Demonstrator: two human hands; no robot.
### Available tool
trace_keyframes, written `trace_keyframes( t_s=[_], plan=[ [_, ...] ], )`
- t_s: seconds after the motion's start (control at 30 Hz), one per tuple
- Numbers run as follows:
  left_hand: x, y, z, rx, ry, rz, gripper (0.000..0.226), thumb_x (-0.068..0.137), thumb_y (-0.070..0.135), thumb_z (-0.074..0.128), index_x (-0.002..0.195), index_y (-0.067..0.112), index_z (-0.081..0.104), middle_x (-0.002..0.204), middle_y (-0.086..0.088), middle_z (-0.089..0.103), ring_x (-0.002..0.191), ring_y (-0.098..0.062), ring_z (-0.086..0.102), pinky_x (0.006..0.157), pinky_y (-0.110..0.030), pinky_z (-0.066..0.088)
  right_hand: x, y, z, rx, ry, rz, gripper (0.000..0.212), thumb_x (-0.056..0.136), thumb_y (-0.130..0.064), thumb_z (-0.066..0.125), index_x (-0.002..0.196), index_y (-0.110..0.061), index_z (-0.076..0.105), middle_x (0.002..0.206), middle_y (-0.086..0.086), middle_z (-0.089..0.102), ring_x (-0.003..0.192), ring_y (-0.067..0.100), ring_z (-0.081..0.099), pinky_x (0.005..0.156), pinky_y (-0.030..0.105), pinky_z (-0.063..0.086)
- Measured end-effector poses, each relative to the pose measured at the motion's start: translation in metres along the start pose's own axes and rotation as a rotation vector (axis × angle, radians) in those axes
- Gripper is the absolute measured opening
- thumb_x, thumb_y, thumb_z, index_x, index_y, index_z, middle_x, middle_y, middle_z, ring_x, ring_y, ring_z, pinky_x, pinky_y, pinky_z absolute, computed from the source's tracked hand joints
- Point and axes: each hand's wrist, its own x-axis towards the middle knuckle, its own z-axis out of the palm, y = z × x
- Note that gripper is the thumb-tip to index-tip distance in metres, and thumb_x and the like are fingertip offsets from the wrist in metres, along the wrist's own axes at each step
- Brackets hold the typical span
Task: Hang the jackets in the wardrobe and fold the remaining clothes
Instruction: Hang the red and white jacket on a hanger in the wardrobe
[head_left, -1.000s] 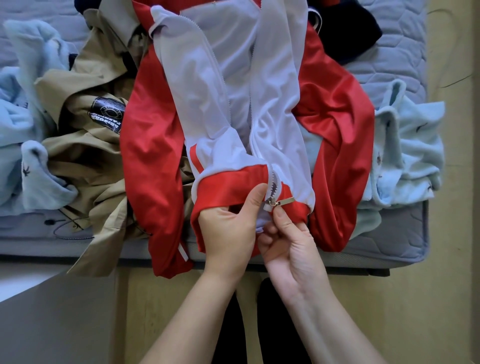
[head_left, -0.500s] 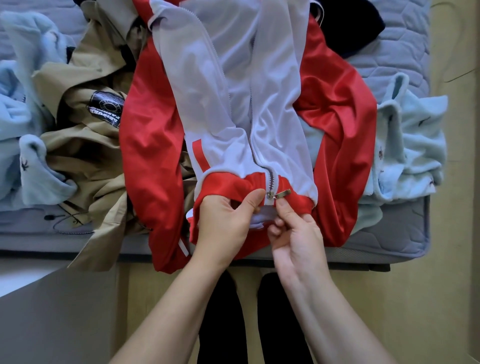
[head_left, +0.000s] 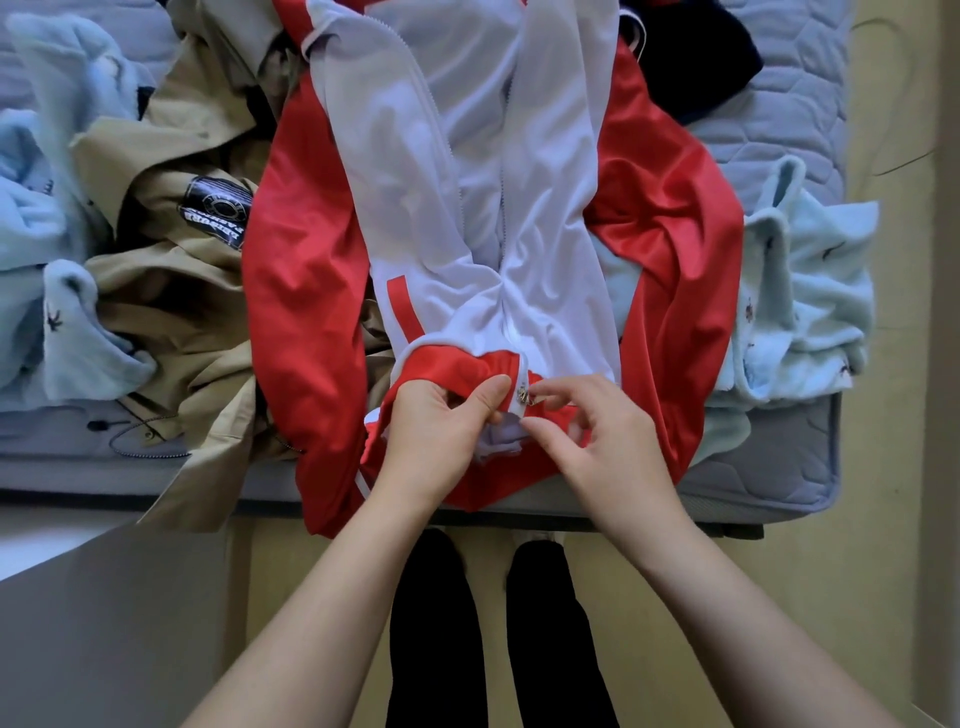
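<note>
1. Currently a red-and-white track jacket (head_left: 467, 156) lies front-up on the bed. Its hem is at the near edge of the mattress (head_left: 779, 457), and some red fabric hangs over that edge.
2. The left hand (head_left: 441, 431) has its fingers curled round the red hem band, with the thumb pressed on top just beside the zip.
3. The right hand (head_left: 602, 441) pinches the small metal zip slider (head_left: 523, 397) between thumb and forefinger, and its other fingers are loosely spread.
4. Judging by this, the zip is being started at the bottom before the jacket is hung.
5. If the two hem ends are not level, the pin may miss the slider. The teeth would then fail to mesh, or split open above it.
6. White fabric bunched just beside the slider could get caught in it on a fast pull.
7. The slippery jacket rests on a tan jacket (head_left: 171, 291) and pale blue fleece (head_left: 810, 291). A hard tug could drag these toward the edge, or slide the track jacket off the bed.
</note>
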Motion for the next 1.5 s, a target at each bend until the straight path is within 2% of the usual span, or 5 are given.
trace_keyframes(
  t_s=[0.43, 0.6, 0.97, 1.23, 1.5],
  plan=[
    [-0.010, 0.026, -0.024, 0.144, -0.023, -0.094, 0.034, 0.087, 0.018, 0.067, 0.054, 0.013, 0.059, 0.040, 0.010, 0.055, 0.038, 0.001, 0.047, 0.046, -0.011, 0.036, 0.013, -0.028, -0.006, -0.226, -0.186, -0.251, 0.003, 0.086, -0.014, 0.066, 0.086, -0.014, 0.063, 0.071, -0.005, 0.066, 0.062, 0.014, 0.058, 0.062, 0.037, 0.048],
    [-0.020, 0.025, -0.033, 0.290, -0.001, -0.125, 0.042, 0.086, 0.027, 0.069, 0.067, -0.010, 0.061, 0.062, -0.025, 0.061, 0.053, -0.017, 0.048, 0.054, -0.036, 0.041, 0.038, -0.047, -0.025, -0.507, -0.173, -0.402, 0.008, 0.089, -0.014, 0.062, 0.087, -0.008, 0.067, 0.078, 0.011, 0.068, 0.072, 0.037, 0.064, 0.061, 0.044, 0.050],
    [-0.036, 0.008, -0.066, 0.664, 0.147, -0.381, 0.039, 0.078, 0.045, 0.070, 0.064, 0.019, 0.047, 0.061, 0.006, 0.054, 0.067, -0.021, 0.054, 0.058, -0.031, 0.035, 0.089, -0.087, -0.066, -0.824, -0.145, -0.441, 0.015, 0.085, -0.003, 0.055, 0.094, -0.013, 0.064, 0.083, 0.007, 0.065, 0.077, 0.036, 0.059, 0.058, 0.039, 0.041],
    [0.011, 0.080, -0.009, 0.734, 0.030, 0.098, 0.051, 0.079, 0.046, 0.070, 0.122, 0.024, 0.054, 0.120, 0.007, 0.056, 0.114, -0.015, 0.051, 0.092, -0.033, 0.038, 0.092, -0.109, -0.079, -0.860, -0.159, -0.520, 0.021, 0.089, -0.007, 0.053, 0.101, -0.021, 0.063, 0.095, -0.001, 0.067, 0.082, 0.030, 0.061, 0.057, 0.031, 0.025],
    [0.021, 0.073, -0.001, 0.979, 0.016, 0.193, 0.028, 0.091, 0.028, 0.058, 0.069, 0.022, 0.041, 0.067, 0.004, 0.050, 0.073, -0.027, 0.056, 0.075, -0.034, 0.029, 0.121, -0.140, -0.105, -1.216, -0.278, -0.623, 0.024, 0.074, 0.005, 0.049, 0.082, -0.017, 0.045, 0.083, 0.005, 0.061, 0.071, 0.029, 0.054, 0.047, 0.028, 0.012]
  ],
)
